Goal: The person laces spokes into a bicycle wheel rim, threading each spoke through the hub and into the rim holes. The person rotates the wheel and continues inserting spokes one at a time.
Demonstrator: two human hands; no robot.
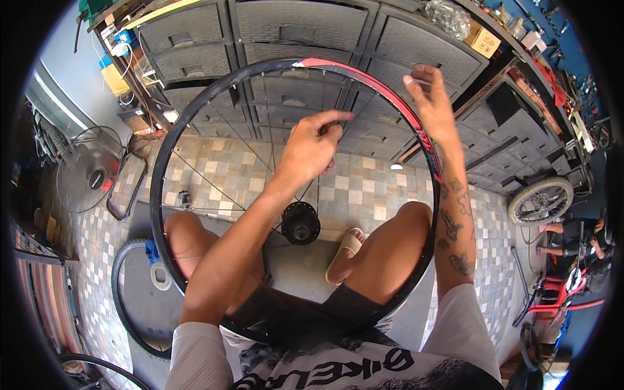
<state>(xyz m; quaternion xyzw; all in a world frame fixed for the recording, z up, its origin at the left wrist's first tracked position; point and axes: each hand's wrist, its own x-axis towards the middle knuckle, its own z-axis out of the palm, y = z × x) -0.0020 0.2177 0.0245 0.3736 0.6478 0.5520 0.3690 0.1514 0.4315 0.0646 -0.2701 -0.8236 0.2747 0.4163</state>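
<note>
A bicycle wheel rim (pixel 170 140), black with a red section, rests across my thighs. Its black hub (pixel 300 223) hangs in the middle, with only part of the spokes in place and several thin ones running to the rim. Inside the rim, my left hand (pixel 311 146) is closed, index finger reaching forward, on what looks like a thin spoke (pixel 364 110); its fingertips are partly hidden. My right hand (pixel 431 104) is raised beside the red section at the upper right, fingers apart and bent, with nothing visible in it.
Grey drawers (pixel 296 26) line the wall ahead. On the left stand a fan (pixel 91 170) and a tyre (pixel 120 305) on the floor. A small wheel (pixel 541 200) leans at the right, near a red bike frame (pixel 552 304) and another person (pixel 578 244).
</note>
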